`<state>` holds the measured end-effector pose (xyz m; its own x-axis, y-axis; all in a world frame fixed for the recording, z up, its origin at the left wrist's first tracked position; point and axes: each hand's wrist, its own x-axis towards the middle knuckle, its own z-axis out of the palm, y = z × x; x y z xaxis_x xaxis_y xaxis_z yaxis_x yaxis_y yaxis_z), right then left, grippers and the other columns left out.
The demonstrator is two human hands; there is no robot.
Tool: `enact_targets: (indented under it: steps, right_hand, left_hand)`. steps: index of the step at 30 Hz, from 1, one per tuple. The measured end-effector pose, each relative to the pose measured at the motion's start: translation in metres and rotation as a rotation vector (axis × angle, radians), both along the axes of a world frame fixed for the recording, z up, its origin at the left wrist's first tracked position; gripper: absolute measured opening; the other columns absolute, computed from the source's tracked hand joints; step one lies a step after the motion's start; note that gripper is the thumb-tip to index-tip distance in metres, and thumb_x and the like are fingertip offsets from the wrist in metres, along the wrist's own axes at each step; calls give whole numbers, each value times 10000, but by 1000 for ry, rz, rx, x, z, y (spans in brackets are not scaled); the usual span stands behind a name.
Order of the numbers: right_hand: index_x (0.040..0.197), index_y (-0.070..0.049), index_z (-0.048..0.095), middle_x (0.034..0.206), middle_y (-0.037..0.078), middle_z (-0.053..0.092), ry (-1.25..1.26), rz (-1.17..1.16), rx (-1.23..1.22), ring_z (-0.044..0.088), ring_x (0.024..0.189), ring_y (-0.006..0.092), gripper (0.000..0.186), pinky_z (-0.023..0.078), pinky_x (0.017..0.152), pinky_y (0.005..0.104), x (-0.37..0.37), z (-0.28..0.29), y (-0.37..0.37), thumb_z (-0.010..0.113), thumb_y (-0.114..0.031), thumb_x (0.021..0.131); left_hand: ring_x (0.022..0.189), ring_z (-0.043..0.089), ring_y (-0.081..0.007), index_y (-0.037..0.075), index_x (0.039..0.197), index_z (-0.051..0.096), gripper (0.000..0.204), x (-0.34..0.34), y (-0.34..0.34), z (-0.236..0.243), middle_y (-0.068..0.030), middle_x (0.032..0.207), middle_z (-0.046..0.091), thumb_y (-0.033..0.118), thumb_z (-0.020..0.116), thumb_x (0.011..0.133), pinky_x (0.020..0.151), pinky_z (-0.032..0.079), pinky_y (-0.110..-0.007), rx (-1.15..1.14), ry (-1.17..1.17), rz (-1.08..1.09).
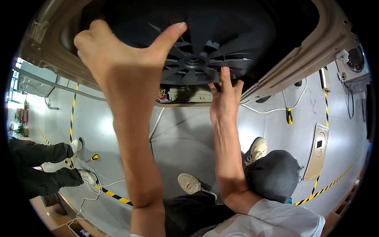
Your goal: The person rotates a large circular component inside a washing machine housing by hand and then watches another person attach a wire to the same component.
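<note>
A large black plastic round part [193, 75] with radiating ribs and a central hub sits inside a beige metal housing [284, 65]. At its upper left, my left hand [118, 51] grips it, thumb stretched over the ribbed face and the other fingers bent, partly hidden. Lower down, my right hand [226, 96] holds the part by its near rim. One finger of that hand rests upright on the ribs while others curl at the edge. Beneath the part, a pale component [189, 94] and a bundle of coloured wires [162, 95] show in the housing.
A person's dark trouser legs [51, 154] stand at left. One screwdriver [94, 157] lies near them, another screwdriver [289, 116] at right. A beige panel [317, 152] lies at far right. White cables [272, 111] and striped tape [114, 196] cross the grey floor.
</note>
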<state>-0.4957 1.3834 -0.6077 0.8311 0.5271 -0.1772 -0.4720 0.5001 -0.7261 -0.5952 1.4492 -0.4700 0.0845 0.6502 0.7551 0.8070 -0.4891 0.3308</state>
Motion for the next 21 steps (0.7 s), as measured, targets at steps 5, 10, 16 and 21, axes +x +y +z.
enact_targets:
  steps: [5,10,16,21]
  right_hand:
    - [1158,-40,396,1131,86,507,-88,-79,-86,488,990,159,553,408,836,354,2,-3,0,742,-298,812]
    - [1155,-14,388,1142,99,502,-130,-65,-124,485,1010,164,600,401,832,322,11,-8,2,760,-313,791]
    - [1213,0,340,1159,115,500,-108,-25,-124,501,1001,179,689,402,820,319,12,-10,3,769,-321,781]
    - [1177,96,357,1216,193,461,-73,-35,-102,455,1109,213,700,340,993,301,9,-10,5,806,-231,751]
  left_hand:
    - [1158,443,-355,-129,1264,406,1047,-5,4,-7,-222,1202,416,543,829,582,979,390,-427,-110,-53,96]
    - [1170,435,-366,-116,1288,386,1064,-16,15,-21,-229,1220,411,531,838,574,1000,376,-431,-8,66,102]
    - [1194,419,-392,-142,1297,352,1110,-10,6,-15,-275,1251,400,511,854,553,1017,361,-440,13,76,22]
    - [1221,405,-379,-143,1311,330,1102,-10,6,-16,-281,1281,394,462,863,560,1034,339,-415,-32,2,-25]
